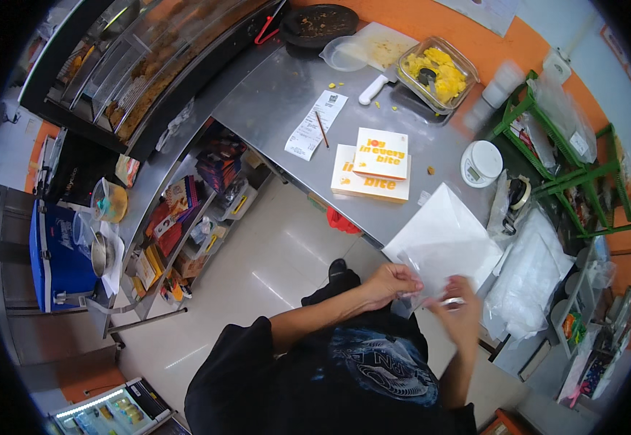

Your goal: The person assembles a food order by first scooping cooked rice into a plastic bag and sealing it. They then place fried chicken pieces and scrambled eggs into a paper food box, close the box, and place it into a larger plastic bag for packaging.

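My left hand (391,284) pinches the edge of a clear plastic bag (405,303) in front of the table's near edge. My right hand (457,310), with a ring on one finger, is beside the bag; its fingers are bent and smeared by motion, so its grip is unclear. Just beyond both hands lies a stack of white paper sheets (446,230) at the table edge. Two white and yellow cardboard boxes (381,154) with orange print are stacked farther off, the smaller on top of the larger.
The steel table (257,109) bears a receipt (315,125) with a thin brown stick, a white-handled knife (373,90), a glass dish (439,72) of yellow food and a white scale (481,164). Green baskets (583,174) and a plastic-wrapped white bundle (522,283) are at right. A display case (134,80) stands left.
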